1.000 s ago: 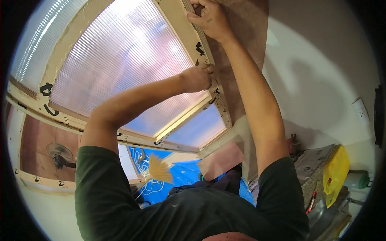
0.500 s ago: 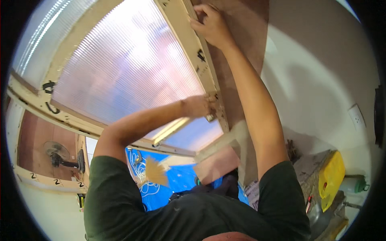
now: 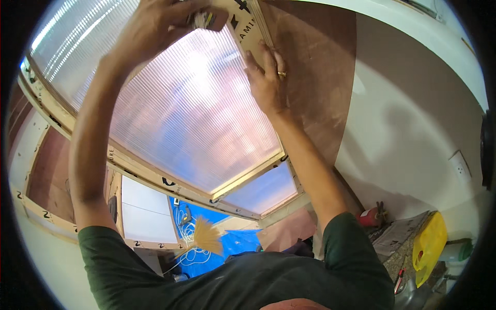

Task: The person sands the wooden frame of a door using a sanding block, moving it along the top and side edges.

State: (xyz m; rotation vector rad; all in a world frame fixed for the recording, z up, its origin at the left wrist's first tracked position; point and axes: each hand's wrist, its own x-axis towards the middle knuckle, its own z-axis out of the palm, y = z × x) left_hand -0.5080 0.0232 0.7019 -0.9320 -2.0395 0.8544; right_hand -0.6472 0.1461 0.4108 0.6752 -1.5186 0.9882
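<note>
A large translucent ribbed plastic sheet [image 3: 191, 113] sits in a pale wooden frame [image 3: 248, 31] in front of me. My left hand [image 3: 155, 28] is raised to the frame's top edge, its fingers closed around a small pale object [image 3: 204, 19] that I cannot make out. My right hand [image 3: 266, 77], with a ring on one finger, lies flat with fingers spread against the frame's right rail, next to a brown plywood board [image 3: 315, 77].
Right of the plywood is a white wall with a socket [image 3: 460, 165]. Low down lie a blue tarp [image 3: 243, 240], a straw brush [image 3: 206, 235], a white cord [image 3: 188, 250], a red extinguisher [image 3: 369, 217] and a yellow container [image 3: 429, 248].
My left hand has risen from the frame's lower right corner to its top edge. My right hand has stayed on the right rail. The view has tilted and drawn closer.
</note>
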